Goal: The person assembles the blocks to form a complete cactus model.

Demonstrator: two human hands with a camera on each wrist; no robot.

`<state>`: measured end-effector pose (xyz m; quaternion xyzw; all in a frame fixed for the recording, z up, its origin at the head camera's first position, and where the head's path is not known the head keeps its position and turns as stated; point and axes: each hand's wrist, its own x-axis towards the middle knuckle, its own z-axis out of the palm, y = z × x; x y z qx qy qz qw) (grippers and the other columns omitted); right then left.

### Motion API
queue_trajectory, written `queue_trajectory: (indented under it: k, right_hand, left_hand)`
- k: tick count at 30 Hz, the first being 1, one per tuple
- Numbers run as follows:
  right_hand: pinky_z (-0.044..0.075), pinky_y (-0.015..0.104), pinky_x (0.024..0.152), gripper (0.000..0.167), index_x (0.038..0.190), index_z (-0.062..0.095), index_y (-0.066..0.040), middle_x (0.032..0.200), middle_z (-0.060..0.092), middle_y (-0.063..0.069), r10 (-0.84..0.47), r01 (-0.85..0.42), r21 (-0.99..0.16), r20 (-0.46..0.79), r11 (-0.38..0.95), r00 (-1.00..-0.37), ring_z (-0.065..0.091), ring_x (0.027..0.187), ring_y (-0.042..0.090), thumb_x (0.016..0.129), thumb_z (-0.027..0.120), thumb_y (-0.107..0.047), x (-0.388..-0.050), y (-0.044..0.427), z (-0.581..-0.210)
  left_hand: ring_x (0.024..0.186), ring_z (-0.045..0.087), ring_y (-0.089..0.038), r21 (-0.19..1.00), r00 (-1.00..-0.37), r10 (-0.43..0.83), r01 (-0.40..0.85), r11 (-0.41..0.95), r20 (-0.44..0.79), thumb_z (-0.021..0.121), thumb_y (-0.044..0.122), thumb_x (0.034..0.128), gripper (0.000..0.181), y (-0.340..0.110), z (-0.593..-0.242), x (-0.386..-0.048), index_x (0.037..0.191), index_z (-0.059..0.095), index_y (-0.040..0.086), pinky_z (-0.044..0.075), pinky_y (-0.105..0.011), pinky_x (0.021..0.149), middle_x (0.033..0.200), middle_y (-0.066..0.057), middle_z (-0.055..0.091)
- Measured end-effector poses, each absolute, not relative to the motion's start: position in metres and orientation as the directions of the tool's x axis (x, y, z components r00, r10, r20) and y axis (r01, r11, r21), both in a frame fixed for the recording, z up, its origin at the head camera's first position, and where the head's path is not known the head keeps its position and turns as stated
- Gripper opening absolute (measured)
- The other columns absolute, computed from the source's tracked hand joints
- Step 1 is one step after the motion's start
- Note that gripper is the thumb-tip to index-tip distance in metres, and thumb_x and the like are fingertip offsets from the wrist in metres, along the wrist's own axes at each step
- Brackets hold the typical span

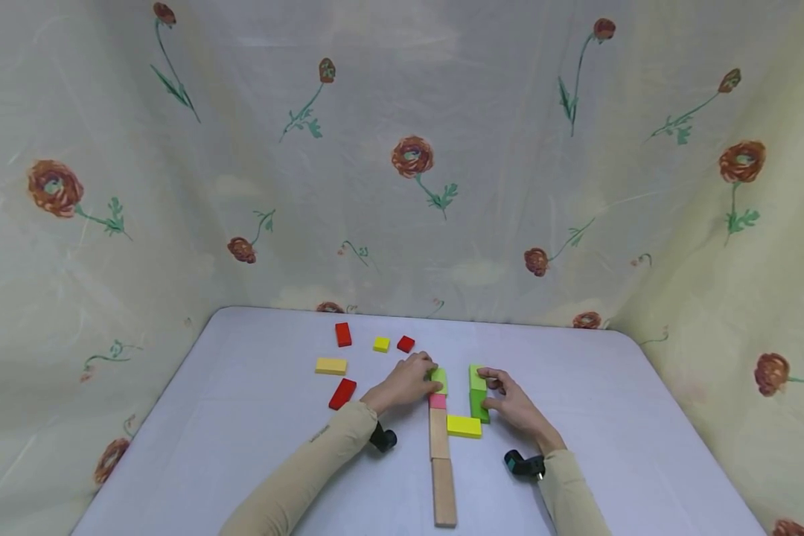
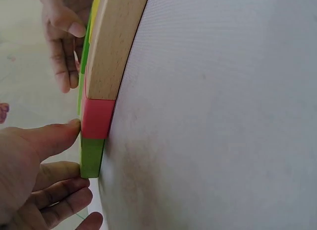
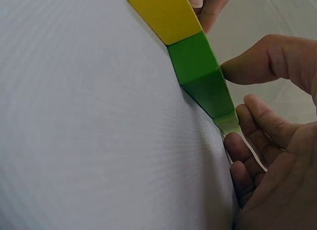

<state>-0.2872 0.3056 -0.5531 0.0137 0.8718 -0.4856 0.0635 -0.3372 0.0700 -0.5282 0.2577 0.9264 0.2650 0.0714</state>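
Note:
In the head view, my left hand (image 1: pixel 407 383) is at a light green block (image 1: pixel 440 380) at the far end of a line of blocks. Its thumb and index finger pinch the block; the left wrist view shows the thumb near the seam with a pink block (image 2: pixel 97 117). Two wooden blocks (image 1: pixel 439 433) continue the line towards me. My right hand (image 1: pixel 514 402) rests against a second row. Its thumb touches a dark green block (image 3: pixel 200 67), and its extended fingers touch another light green block (image 1: pixel 476 376). A yellow block (image 1: pixel 464 426) bridges the two rows.
Left of the rows lie loose blocks: red ones (image 1: pixel 343 334), a small yellow one (image 1: pixel 381 345) and a pale yellow one (image 1: pixel 331 366). The white table (image 1: pixel 241 417) ends at a flowered curtain (image 1: pixel 375 186) behind and at both sides.

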Motion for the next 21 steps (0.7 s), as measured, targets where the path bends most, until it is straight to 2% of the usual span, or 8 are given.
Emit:
queue_trajectory:
  k: [9, 21]
  right_hand:
    - [0.029, 0.057, 0.108, 0.063, 0.140, 0.043, -0.013, 0.140, 0.046, 0.010, -0.031, 0.091, -0.843, -0.127, 0.530, -0.991, 0.040, 0.126, 0.030, 0.081, 0.065, -0.007, -0.2856, 0.3042, -0.5530]
    - [0.028, 0.057, 0.109, 0.062, 0.140, 0.043, -0.014, 0.141, 0.045, 0.009, -0.024, 0.105, -0.843, -0.139, 0.527, -0.990, 0.038, 0.127, 0.031, 0.081, 0.065, -0.008, -0.2859, 0.3049, -0.5526]
  left_hand:
    - [0.110, 0.055, -0.017, 0.554, -0.861, 0.508, 0.422, 0.718, -0.003, 0.071, 0.030, 0.0881, 0.048, 0.0687, -0.5305, -0.3402, 0.129, 0.061, 0.007, 0.047, -0.033, 0.099, 0.125, -0.005, 0.059]
    - [0.106, 0.055, -0.017, 0.567, -0.866, 0.499, 0.400, 0.720, -0.022, 0.071, 0.030, 0.0879, 0.049, 0.0652, -0.5275, -0.3381, 0.129, 0.060, 0.006, 0.048, -0.032, 0.097, 0.123, -0.004, 0.058]
